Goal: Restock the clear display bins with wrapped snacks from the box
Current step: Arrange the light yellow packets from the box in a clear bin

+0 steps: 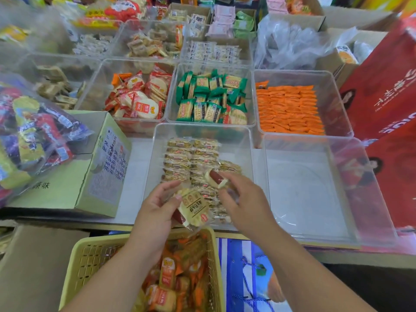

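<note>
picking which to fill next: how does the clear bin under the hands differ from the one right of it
The bin under the hands holds rows of pale wrapped snacks; the right bin shows only its bare floor. The left hand, gripping a packet, and the right hand, pinching another packet, are over the first bin; none is over the right bin. Both are clear, open-topped plastic.

Clear bin (pixel 202 131): wrapped snacks (pixel 191 155) in rows, maybe layered; cream packet (pixel 194 208) tilted over near rim.

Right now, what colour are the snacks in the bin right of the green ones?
The snacks are orange, clearest in the head view.
</note>
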Action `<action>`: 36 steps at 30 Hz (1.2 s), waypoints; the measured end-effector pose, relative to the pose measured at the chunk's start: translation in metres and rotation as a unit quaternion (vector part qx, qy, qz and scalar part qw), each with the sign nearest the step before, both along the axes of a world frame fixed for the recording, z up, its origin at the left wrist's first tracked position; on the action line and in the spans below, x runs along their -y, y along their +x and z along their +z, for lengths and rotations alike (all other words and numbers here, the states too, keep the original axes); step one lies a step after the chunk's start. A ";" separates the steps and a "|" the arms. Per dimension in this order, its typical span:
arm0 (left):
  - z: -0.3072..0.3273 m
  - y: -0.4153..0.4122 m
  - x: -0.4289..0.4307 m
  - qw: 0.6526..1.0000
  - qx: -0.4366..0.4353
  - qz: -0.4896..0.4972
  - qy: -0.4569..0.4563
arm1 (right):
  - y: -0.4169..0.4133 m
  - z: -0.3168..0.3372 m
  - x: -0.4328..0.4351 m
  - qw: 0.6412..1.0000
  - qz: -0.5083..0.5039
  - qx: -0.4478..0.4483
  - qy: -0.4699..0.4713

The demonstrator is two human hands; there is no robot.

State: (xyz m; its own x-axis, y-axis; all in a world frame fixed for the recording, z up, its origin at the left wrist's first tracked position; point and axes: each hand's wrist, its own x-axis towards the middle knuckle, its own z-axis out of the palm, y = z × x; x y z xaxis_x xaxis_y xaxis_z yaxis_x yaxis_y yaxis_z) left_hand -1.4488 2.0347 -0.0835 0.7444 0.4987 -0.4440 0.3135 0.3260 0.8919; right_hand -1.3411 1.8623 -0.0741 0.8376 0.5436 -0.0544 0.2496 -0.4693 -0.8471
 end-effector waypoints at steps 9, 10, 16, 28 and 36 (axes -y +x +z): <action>-0.027 0.007 -0.027 0.998 -0.015 0.035 -0.058 | 0.121 0.006 -0.026 0.904 0.135 0.225 -0.339; -0.030 0.006 -0.028 0.997 -0.016 0.038 -0.064 | 0.129 0.003 -0.032 0.881 0.160 0.233 -0.381; -0.036 0.005 -0.032 0.994 -0.022 0.054 -0.092 | 0.151 -0.035 -0.068 0.803 0.206 0.235 -0.507; -0.031 0.004 -0.038 0.986 -0.016 0.073 -0.149 | 0.164 -0.080 -0.093 0.756 0.288 0.093 -0.581; -0.026 0.004 -0.040 0.980 -0.013 0.094 -0.177 | 0.147 -0.066 -0.084 0.865 0.142 0.057 -0.478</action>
State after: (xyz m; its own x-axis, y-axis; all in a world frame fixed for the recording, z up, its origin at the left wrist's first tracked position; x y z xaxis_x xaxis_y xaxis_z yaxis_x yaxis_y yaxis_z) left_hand -1.4443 2.0749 -0.1098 0.6398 0.4373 -0.6320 0.2394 0.6680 0.7046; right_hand -1.1937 1.9462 -0.1405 0.7074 0.4806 -0.5182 0.5262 -0.8477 -0.0678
